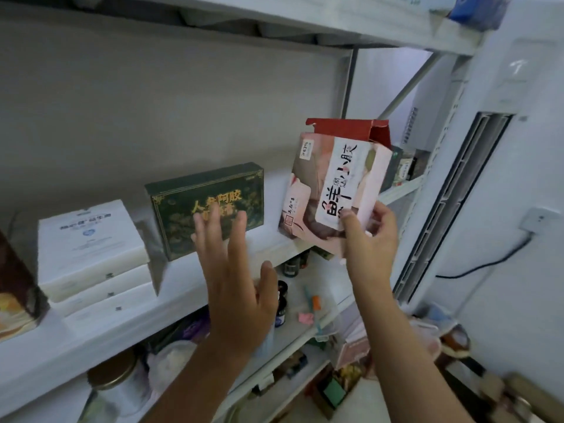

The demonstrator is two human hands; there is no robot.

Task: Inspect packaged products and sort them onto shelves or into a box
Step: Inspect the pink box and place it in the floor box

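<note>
White air-conditioning unit [476,193] stands right of the racking. Wall socket [532,220] far right, black cable [488,264] hanging from it. Grey wall [152,102] behind.

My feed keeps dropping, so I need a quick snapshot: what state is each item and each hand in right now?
Pink box: held at its lower end, tilted, red top flap open, over the shelf edge.
Right hand: fingers shut on the pink box.
Left hand: open, fingers spread, holding nothing.
Green box: closed, upright on the shelf.
White boxes: closed, stacked flat.
</note>
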